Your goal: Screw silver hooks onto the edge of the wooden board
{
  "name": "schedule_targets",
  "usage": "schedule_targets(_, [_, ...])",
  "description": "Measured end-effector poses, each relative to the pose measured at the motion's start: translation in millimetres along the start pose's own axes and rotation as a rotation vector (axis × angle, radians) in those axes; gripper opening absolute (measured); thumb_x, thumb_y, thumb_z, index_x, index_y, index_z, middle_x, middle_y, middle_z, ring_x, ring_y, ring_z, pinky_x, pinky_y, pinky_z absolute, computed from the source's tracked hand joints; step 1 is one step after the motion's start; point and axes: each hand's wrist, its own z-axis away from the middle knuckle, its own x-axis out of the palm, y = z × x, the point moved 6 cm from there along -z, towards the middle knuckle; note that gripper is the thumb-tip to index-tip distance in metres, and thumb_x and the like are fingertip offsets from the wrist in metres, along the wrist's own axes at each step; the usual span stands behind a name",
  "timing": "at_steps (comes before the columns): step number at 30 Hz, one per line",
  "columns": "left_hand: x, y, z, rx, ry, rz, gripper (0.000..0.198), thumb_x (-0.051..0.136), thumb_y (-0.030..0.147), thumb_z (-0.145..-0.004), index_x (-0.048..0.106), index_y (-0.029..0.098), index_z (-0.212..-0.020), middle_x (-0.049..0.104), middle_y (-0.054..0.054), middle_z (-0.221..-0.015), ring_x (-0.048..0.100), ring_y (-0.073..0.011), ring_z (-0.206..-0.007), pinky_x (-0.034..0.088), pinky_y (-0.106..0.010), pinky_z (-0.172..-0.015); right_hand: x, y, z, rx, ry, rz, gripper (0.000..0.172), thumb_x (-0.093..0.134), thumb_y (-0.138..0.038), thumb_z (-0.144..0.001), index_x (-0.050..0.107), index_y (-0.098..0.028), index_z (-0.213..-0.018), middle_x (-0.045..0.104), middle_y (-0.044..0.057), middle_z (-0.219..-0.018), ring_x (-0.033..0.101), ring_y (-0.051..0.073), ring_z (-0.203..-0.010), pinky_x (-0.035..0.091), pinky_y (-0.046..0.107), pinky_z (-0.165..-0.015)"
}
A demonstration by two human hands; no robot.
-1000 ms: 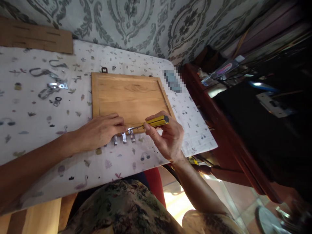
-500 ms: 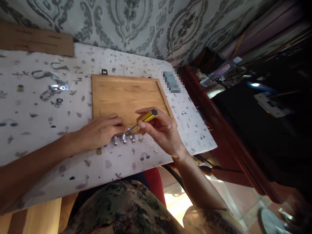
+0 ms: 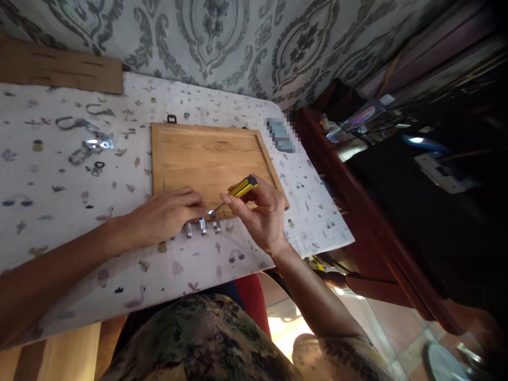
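Note:
My right hand [image 3: 264, 214] is closed around a yellow-and-black screwdriver [image 3: 243, 187]. The shaft slants down to the left, its tip at the near edge of a framed wooden board [image 3: 206, 159]. Three small shiny metal hooks stick out along that edge: a left one [image 3: 189, 230], a middle one [image 3: 203, 227] and a right one [image 3: 216, 226]. My left hand [image 3: 172, 214] lies over the board's near left corner. Its fingers are bent and pressed together, with the fingertips by the top of the middle hook. Whatever they pinch is hidden.
Metal hardware pieces [image 3: 99, 144] lie on the patterned tablecloth [image 3: 71, 211] to the left. A slotted cardboard piece [image 3: 79, 69] is at the back left. At the board's far edge sits a dark hanger [image 3: 171, 119]. A cluttered dark red desk [image 3: 357, 211] stands on the right.
The right thumb and fingers have shifted slightly on the screwdriver, and my right wrist has moved a little left. My left hand stays in place on the board. The view has tilted slightly.

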Motion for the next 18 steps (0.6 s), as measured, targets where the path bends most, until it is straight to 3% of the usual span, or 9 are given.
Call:
schedule_targets(3, [0.5, 0, -1, 0.004, -0.044, -0.05, 0.04, 0.044, 0.008, -0.106, 0.072, 0.024, -0.13, 0.071, -0.006, -0.119, 0.061, -0.0236, -0.109, 0.052, -0.034, -0.09, -2, -2, 4, 0.006, -0.015, -0.008, 0.039, 0.072, -0.048, -0.099, 0.062, -0.021, -0.073, 0.06, -0.004, -0.066, 0.057, 0.01, -0.057, 0.048, 0.025, -0.055])
schedule_targets(9, [-4.4, 3, -1, 0.013, 0.002, 0.006, 0.038, 0.046, 0.003, -0.102, 0.074, 0.023, -0.118, 0.067, -0.005, -0.101, 0.06, -0.0221, -0.101, 0.048, -0.03, -0.082, -17, -11, 17, -0.054, 0.084, -0.05, 0.009, 0.072, -0.026, -0.099, 0.069, -0.021, -0.091, 0.068, -0.002, -0.08, 0.064, 0.011, -0.063, 0.052, 0.028, -0.062])
schedule_targets(14, [-6.6, 5, -2, 0.009, -0.014, 0.01, 0.036, 0.048, 0.002, -0.1, 0.074, 0.021, -0.116, 0.066, -0.005, -0.102, 0.06, -0.022, -0.1, 0.046, -0.03, -0.081, -14, -10, 19, -0.039, 0.015, 0.003, 0.018, 0.072, -0.023, -0.097, 0.067, -0.021, -0.081, 0.067, -0.002, -0.075, 0.063, 0.011, -0.062, 0.052, 0.027, -0.06])
schedule_targets(18, [-5.7, 4, -2, -0.013, -0.04, -0.018, 0.036, 0.05, 0.003, -0.101, 0.074, 0.021, -0.119, 0.067, -0.005, -0.103, 0.06, -0.0223, -0.101, 0.046, -0.03, -0.081, -11, -7, 20, -0.003, 0.011, -0.027, 0.012, 0.074, -0.023, -0.096, 0.07, -0.021, -0.085, 0.066, -0.002, -0.075, 0.063, 0.011, -0.062, 0.051, 0.027, -0.059])
